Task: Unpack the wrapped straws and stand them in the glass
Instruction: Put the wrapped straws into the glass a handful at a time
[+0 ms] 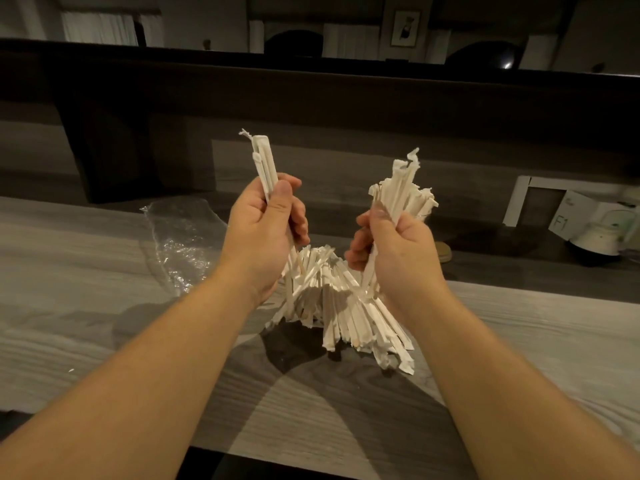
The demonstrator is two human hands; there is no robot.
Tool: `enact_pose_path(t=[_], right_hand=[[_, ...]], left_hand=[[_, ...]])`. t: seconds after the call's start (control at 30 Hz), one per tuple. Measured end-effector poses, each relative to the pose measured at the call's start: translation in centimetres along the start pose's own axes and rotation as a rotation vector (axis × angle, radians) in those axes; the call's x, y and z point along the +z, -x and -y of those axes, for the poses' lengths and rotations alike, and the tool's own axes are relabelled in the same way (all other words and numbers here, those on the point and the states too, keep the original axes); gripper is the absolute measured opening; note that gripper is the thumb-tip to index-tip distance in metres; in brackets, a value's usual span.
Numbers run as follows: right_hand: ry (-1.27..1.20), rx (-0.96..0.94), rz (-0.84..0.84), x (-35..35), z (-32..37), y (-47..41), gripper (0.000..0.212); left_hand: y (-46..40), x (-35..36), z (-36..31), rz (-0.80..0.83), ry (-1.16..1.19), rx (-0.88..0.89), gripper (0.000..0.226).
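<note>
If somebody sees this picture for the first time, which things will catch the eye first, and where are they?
First come the two raised hands at centre: the left hand grips a few wrapped straws upright, and the right hand grips a thicker bunch. Below them a pile of wrapped straws fans over the grey wood-grain table, with a crumpled clear plastic bag to its left.

Both forearms are reaching forward from six o'clock, converging toward the centre. The left hand is curling closed, thumb pointing to twelve o'clock. The right hand is curling closed likewise, thumb tilting toward eleven o'clock.
</note>
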State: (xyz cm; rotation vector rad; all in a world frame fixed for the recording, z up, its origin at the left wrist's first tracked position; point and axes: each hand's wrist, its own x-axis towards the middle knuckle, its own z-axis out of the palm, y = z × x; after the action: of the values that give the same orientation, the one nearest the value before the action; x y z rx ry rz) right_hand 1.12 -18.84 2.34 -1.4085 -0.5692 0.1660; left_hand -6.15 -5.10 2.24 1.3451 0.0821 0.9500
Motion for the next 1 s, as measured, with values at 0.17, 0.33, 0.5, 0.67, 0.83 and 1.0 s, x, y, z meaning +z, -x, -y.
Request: enact_pose_path(t=[0.17,0.33,0.5,0.67,0.83,1.0], right_hand=[[-0.031,-0.03,0.02,0.1,-0.3,0.1,0.025],[-0.067,0.014,0.067,0.3,-0.3,0.1,0.031],[0.028,0.061,0.084,0.6,-1.1,0.2,0.028],[0.009,0.063,0.068,0.5,-1.4,0.0,0.016],[0.019,0.087,0.047,0.5,-1.2,-0.1,0.034],[0.181,-0.084,-0.015,0.2,-1.0,-0.1,0.042]], left_hand=[[0.1,0.1,-0.3,0.008,0.066,0.04,0.024],[0.0,0.0,-0.4,-0.054,0.122,0.055,0.037],[0.2,0.3,1.4,-0.011,-0.107,-0.13,0.033],[0.2,0.1,2.7,0.075,-0.315,-0.279,0.031],[0.2,0.3,2.1,0.059,-0.214,-0.244,0.025],[0.4,0.3,2.0,0.1,-0.388,-0.134,0.033]])
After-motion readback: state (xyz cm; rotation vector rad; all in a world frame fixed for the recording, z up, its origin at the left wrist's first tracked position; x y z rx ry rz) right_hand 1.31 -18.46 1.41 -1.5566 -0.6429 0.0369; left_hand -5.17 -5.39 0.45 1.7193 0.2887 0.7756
